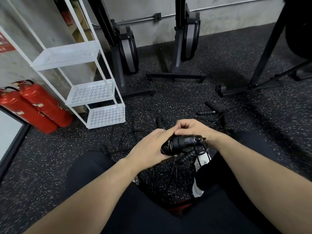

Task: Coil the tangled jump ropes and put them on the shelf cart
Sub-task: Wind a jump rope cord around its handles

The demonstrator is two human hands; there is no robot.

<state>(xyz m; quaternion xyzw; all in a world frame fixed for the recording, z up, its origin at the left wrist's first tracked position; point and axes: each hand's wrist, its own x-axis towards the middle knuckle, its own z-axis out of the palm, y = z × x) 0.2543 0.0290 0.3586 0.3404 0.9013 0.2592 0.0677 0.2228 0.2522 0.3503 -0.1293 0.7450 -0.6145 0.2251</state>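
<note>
Two bare forearms reach forward over dark-clad legs, and one white shoe (197, 188) shows between the knees. Both hands meet over one black jump rope bundle (181, 144): its handles lie side by side with thin cord wound round them. The left hand (148, 149) cups the bundle's near end, fingers curled under it. The right hand (194, 128) curls over the top of the bundle, fingertips bent down against the cord; whether it pinches a strand I cannot tell.

Below and beyond the hands, more loose jump ropes (135, 137) lie tangled on the speckled black floor (50, 166); the cords overlap too much to count. At least two separate black handles (206, 112) lie apart on the floor to the right.

Left of the tangle stands one white shelf cart (94, 92) with three perforated shelves, none holding a rope. Two red fire extinguishers (38, 105) lean beside it; their small labels are too blurred to read, as is a red sign at the left edge. Against the far wall stand two dark rowing machines (128, 48) on end.
</note>
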